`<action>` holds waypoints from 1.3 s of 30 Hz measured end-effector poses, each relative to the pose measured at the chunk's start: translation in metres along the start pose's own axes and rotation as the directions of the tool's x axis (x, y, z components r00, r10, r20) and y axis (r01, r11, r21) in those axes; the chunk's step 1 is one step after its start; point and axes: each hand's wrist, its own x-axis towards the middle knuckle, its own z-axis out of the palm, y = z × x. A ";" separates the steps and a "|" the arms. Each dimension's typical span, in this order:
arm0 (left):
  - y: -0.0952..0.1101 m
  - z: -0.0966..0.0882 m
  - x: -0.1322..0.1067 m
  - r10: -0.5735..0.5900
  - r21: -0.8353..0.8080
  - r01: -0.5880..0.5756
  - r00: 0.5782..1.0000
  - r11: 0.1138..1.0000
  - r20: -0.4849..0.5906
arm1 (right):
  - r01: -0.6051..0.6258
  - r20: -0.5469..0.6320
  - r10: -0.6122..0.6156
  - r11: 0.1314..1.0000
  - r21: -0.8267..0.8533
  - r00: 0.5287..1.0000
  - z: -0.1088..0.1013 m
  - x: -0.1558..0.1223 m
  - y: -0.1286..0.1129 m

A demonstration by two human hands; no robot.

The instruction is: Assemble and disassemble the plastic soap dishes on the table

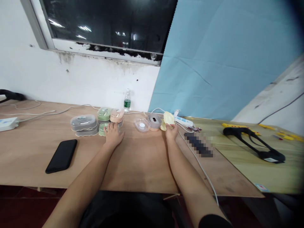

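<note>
My left hand reaches to the front of a stack of small oval lidded boxes, its fingers spread and touching a green box. Another green box and a pink box sit on top of that stack. To its left are stacked grey boxes. My right hand is closed on a pale yellow plastic box part, tilted up, with more yellow plastic beside it. Left of this hand stand a grey open box and a clear lid with a white round centre.
A water bottle stands by the wall. A black phone lies front left. A power strip, white cables and a pixelated dark object are on the right. A black strap frame lies on the adjoining table.
</note>
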 end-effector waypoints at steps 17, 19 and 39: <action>0.005 -0.016 -0.001 0.149 -0.324 -0.264 0.929 0.908 -0.340 | 0.479 0.236 -0.715 0.639 0.602 0.659 0.007 -0.114 -0.119; 0.002 -0.015 0.000 0.166 -0.356 -0.298 0.920 0.886 -0.356 | 0.477 0.273 -0.756 0.605 0.638 0.595 0.006 -0.124 -0.123; 0.011 -0.008 -0.006 0.447 -0.355 -0.343 0.853 0.870 0.269 | 0.107 0.238 -0.186 0.944 0.311 0.953 -0.002 -0.056 -0.076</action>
